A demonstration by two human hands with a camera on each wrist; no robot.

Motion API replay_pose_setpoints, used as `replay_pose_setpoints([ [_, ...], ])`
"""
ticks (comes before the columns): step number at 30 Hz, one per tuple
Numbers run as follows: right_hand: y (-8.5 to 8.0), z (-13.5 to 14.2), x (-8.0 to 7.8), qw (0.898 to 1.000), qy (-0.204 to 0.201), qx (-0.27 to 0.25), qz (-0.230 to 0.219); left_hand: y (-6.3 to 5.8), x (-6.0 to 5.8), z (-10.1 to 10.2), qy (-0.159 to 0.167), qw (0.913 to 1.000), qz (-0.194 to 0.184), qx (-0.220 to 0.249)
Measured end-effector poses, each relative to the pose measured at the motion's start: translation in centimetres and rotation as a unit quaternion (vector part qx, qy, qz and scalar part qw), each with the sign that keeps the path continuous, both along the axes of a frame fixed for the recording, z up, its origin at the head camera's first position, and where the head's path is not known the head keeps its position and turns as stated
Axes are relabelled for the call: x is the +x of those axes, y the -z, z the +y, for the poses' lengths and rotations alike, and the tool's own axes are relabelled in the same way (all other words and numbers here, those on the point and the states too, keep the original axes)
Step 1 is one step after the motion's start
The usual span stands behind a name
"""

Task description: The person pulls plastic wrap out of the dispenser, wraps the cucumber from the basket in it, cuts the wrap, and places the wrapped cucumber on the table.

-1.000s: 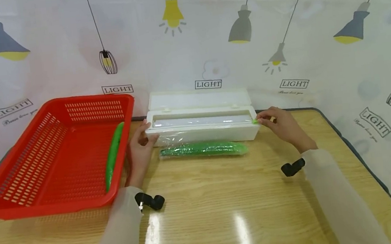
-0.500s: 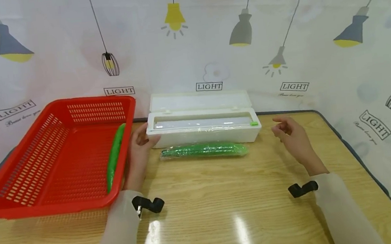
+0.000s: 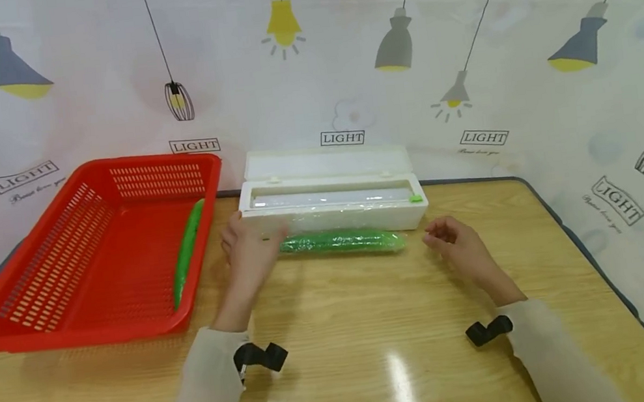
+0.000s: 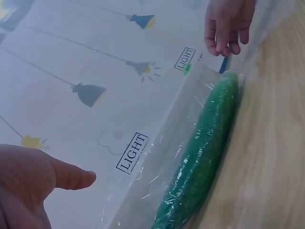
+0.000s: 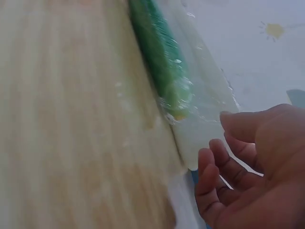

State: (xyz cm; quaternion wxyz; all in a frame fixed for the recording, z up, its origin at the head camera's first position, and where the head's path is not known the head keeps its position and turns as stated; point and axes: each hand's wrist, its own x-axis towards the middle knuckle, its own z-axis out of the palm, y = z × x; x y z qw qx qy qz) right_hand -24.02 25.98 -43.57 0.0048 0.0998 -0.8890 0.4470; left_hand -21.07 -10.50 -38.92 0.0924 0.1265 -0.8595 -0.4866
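Note:
A green cucumber [image 3: 338, 242] wrapped in clear film lies crosswise on the table, along the front of a white cling film dispenser [image 3: 359, 217]. The dispenser's lid stands raised at the back, and a green slider [image 3: 415, 198] sits at its right end. My left hand [image 3: 253, 251] is over the cucumber's left end and covers it in the head view; its thumb stretches out in the left wrist view. Just right of the cucumber's other end, my right hand [image 3: 459, 249] hovers with loosely bent fingers, holding nothing. Film stretches between dispenser and cucumber [image 4: 205, 148] in the left wrist view.
To the left stands a red plastic basket [image 3: 100, 337] with a second green cucumber [image 3: 188, 251] leaning along its right side. A wall sheet printed with lamps [image 3: 394, 43] rises directly behind the dispenser. The wooden table [image 3: 338, 356] extends toward me.
My right hand has let go of the green slider, drawn back, then come in toward the cucumber's right end. My left hand has left the dispenser's corner and moved right, over the cucumber's left end.

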Motion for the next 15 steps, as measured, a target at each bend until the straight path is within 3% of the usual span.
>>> replay_pose_setpoints([
  [3, 0.4, -0.8, 0.0, 1.000, -0.018, 0.009, -0.015, 0.7, 0.9, 0.0, 0.028, 0.9992, 0.006, -0.027],
  [7, 1.0, -1.3, 0.1, 1.000, -0.026, 0.001, -0.013, 3.2, 1.2, -1.1, 0.046, 0.9989, 0.007, -0.010],
  [11, 1.7, -1.7, 0.1, 0.999, -0.034, -0.019, -0.025, 5.4, 0.7, -2.2, 0.087, 0.9950, 0.047, 0.015],
  [15, 1.9, -2.4, 0.2, 0.999, -0.034, -0.015, -0.025, 6.4, 0.1, -2.7, 0.121, 0.9891, 0.079, 0.029],
])
